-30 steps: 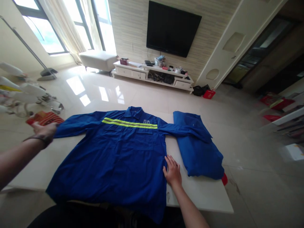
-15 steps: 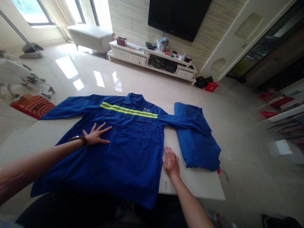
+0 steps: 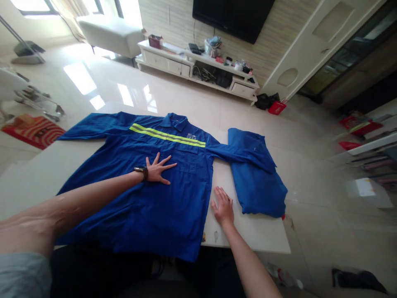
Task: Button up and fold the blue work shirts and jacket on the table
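A blue work shirt (image 3: 182, 198) with a yellow-and-grey reflective stripe lies spread on the white table (image 3: 260, 238), collar at the far side. My left hand (image 3: 157, 169), with a watch at the wrist, rests flat on the shirt's middle, fingers spread. Beside the shirt's right edge, my right hand (image 3: 223, 206) lies on the bare tabletop, holding nothing, thumb apart from the fingers. Folded blue cloth (image 3: 259, 190) lies at the right of the table, and the shirt's right sleeve reaches over it.
Past the table stands a low white TV cabinet (image 3: 167, 64) with small items on it. A red patterned bag (image 3: 34, 131) is on the left beyond the table. A red bag (image 3: 277, 107) sits on the floor near the cabinet's right end.
My left hand has moved right across the shirt, and the shirt's lower left part has shifted inward. My right hand is almost where it was. The whole view has shifted slightly.
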The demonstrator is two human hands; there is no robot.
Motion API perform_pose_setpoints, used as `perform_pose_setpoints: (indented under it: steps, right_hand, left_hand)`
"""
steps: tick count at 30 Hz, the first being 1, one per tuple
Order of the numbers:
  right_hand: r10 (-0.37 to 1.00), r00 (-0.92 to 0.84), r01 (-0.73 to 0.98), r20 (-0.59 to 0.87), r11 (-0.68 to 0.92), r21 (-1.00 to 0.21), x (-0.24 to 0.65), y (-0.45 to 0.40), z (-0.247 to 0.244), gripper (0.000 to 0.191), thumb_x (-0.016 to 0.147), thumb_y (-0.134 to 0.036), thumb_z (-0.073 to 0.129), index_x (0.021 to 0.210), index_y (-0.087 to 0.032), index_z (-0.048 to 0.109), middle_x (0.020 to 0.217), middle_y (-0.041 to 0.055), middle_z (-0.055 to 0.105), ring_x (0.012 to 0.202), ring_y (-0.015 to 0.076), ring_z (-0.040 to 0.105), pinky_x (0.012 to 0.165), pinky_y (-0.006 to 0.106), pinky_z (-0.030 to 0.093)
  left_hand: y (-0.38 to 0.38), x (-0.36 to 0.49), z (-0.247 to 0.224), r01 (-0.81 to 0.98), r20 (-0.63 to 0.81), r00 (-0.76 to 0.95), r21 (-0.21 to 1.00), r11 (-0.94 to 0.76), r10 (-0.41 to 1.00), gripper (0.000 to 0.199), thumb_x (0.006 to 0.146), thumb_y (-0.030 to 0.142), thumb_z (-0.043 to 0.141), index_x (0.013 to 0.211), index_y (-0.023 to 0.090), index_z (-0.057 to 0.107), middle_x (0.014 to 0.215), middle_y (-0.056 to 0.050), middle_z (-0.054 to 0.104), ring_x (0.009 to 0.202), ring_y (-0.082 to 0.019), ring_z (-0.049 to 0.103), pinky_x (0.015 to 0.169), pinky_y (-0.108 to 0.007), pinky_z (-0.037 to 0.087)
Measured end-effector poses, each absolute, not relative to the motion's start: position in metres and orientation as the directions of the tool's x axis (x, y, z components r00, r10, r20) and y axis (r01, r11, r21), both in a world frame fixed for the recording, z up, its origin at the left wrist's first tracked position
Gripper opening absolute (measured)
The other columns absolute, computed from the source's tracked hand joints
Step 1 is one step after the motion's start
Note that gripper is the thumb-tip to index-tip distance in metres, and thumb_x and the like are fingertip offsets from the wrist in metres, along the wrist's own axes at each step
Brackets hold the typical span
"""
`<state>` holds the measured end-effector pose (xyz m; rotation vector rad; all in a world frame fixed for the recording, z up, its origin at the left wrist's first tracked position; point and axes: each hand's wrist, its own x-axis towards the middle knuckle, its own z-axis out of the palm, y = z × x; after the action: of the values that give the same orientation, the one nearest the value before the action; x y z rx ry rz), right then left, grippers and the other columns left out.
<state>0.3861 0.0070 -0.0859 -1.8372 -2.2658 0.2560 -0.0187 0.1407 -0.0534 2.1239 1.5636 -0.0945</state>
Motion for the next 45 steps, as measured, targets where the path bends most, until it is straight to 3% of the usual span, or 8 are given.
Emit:
perform_pose_setpoints:
  steps: [15,24,27,31,34,39,42,45]
  right_hand:
    - [0.982,-0.177,0.934,0.069,0.189,-0.301,0.382,0.006,-0.081,0.058,0.1,-0.036,0.04,0.157,-0.023,0.042,0.16,0.0069,0.045,0.149,0.0223,0.036,0.118,0.041,0.027]
    - [0.978,-0.166,0.927,0.123,0.197,-0.318,0.381,0.006,-0.087,0.059,0.096,-0.032,0.047,0.154,-0.023,0.045,0.159,0.007,0.047,0.148,0.0217,0.038,0.117,0.042,0.028]
    - [0.977,-0.16,0.904,0.143,0.203,-0.375,0.382,0.007,-0.089,0.06,0.091,-0.029,0.051,0.151,-0.022,0.049,0.157,0.0076,0.049,0.147,0.0231,0.04,0.117,0.044,0.028]
    - [0.991,-0.006,0.857,0.134,0.074,-0.51,0.372,0.013,-0.067,0.047,0.084,-0.029,0.056,0.129,-0.021,0.067,0.145,0.0101,0.06,0.139,0.0297,0.046,0.112,0.048,0.036]
    - [0.979,0.095,0.798,0.179,0.032,-0.602,0.341,0.011,-0.028,0.028,0.084,-0.029,0.055,0.104,-0.021,0.073,0.123,0.0113,0.07,0.124,0.0316,0.055,0.102,0.048,0.043]
    - [0.9,-0.433,0.686,0.047,0.363,-0.631,0.247,-0.013,0.022,0.013,0.089,-0.027,0.061,0.094,-0.022,0.071,0.091,0.0036,0.071,0.088,0.0196,0.066,0.085,0.031,0.049]
    - [0.688,-0.704,0.67,-0.178,0.56,-0.487,0.19,-0.029,0.02,0.041,0.079,-0.041,0.08,0.114,-0.025,0.07,0.108,0.0051,0.071,0.099,0.0237,0.067,0.083,0.032,0.05]
    - [0.546,-0.774,0.632,-0.32,0.698,-0.337,0.153,-0.039,0.006,0.064,0.069,-0.048,0.089,0.124,-0.025,0.065,0.12,0.0084,0.067,0.106,0.0292,0.066,0.083,0.037,0.052]
  left_hand:
    - [0.205,0.016,-0.053,0.929,-0.344,0.269,0.338,-0.149,0.9,0.107,0.067,0.077,0.072,0.159,0.052,0.023,0.175,0.003,0.0,0.15,-0.059,-0.019,0.104,-0.09,-0.001]
    - [0.04,0.032,-0.035,0.969,-0.256,-0.025,0.23,0.086,0.966,0.083,0.089,0.047,0.056,0.164,0.03,0.026,0.174,-0.009,0.008,0.156,-0.05,0.001,0.116,-0.075,0.02]
    - [-0.016,0.041,-0.046,0.962,-0.367,-0.052,0.232,0.146,0.929,0.086,0.087,0.049,0.057,0.164,0.028,0.027,0.174,-0.012,0.01,0.158,-0.047,0.005,0.119,-0.07,0.021]
    - [-0.033,0.046,-0.045,0.941,-0.339,-0.049,0.299,0.157,0.939,0.08,0.087,0.044,0.057,0.161,0.024,0.035,0.173,-0.013,0.015,0.158,-0.045,0.006,0.121,-0.068,0.015]
    - [-0.013,0.034,-0.018,0.867,-0.286,-0.123,0.436,0.243,0.95,0.056,0.09,0.042,0.053,0.143,0.023,0.06,0.165,-0.016,0.036,0.149,-0.043,0.037,0.117,-0.062,0.03]
    - [0.031,0.0,0.022,0.625,-0.01,-0.199,0.769,0.135,0.98,0.032,0.089,0.03,0.052,0.108,0.016,0.073,0.123,-0.015,0.066,0.11,-0.027,0.065,0.1,-0.039,0.049]
    - [0.042,-0.004,0.026,0.458,-0.047,-0.229,0.876,0.15,0.972,0.025,0.087,0.029,0.054,0.096,0.016,0.073,0.101,-0.009,0.07,0.09,-0.022,0.065,0.086,-0.034,0.051]
    - [0.046,0.006,0.026,0.367,-0.002,-0.161,0.928,0.061,0.987,0.019,0.086,0.028,0.057,0.091,0.018,0.072,0.093,-0.005,0.069,0.083,-0.019,0.063,0.08,-0.03,0.049]
